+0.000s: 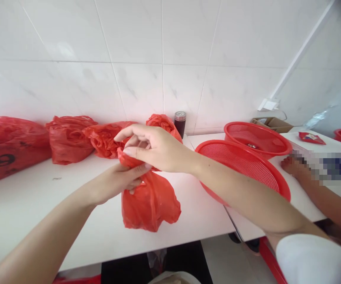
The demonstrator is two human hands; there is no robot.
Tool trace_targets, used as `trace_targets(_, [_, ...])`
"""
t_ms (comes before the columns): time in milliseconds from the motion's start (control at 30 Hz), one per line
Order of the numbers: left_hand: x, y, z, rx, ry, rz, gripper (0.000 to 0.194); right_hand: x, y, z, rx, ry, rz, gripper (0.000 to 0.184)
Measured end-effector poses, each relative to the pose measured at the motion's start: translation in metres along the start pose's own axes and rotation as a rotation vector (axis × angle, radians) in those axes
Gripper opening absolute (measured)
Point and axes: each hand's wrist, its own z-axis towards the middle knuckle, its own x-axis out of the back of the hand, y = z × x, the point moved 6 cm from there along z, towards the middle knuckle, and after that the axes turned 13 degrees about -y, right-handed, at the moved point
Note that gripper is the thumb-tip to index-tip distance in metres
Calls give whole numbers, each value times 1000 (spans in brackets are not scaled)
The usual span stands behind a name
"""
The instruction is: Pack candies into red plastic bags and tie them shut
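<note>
A: What's the biggest thing under the hands?
B: The white surface (40, 221), spreading below and around both grips. The near red basket (241, 157) sits to the right of them, partly behind the right forearm.
A: And the bags?
B: A large red bag (16, 146) lies far left of the grips. The held bag (152, 201) hangs bunched just below them.
A: What's being done with it?
B: Its neck is gathered up between the hands. I'd judge this to be handling of the mouth end; any move from here calls for keeping those folds together while the fingers work.
A: How are the hands posed?
B: The left hand (111, 183) comes in low from the left, thumb pointing right, closed on the neck. The right hand (164, 150) arches over it, wrist bent, palm mostly down.
A: Is the right grip closed?
B: Partly open: forefinger lifted, thumb at the neck's tip. Whether it pinches the plastic, I can't tell.
</note>
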Motion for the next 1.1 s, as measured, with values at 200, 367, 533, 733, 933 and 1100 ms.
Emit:
trace_targets(200, [16, -9, -6, -55, 111, -169, 30, -52, 85, -84, -355, 343, 15, 59])
trace_targets(367, [26, -21, -4, 24, 182, -91, 40, -92, 158, -124, -512, 194, 446, 13])
trace_targets(533, [43, -38, -7, 51, 236, -78, 41, -66, 169, -126, -505, 136, 495, 22])
trace_targets(733, [59, -45, -20, 13, 269, -115, 31, -57, 171, -130, -496, 155, 427, 17])
trace_targets(933, [46, -35, -19, 15, 215, -105, 32, -38, 125, -99, -385, 332, 164, 26])
trace_targets(1100, [30, -24, -11, 5, 197, -123, 31, -40, 93, -38, -172, 308, 159, 33])
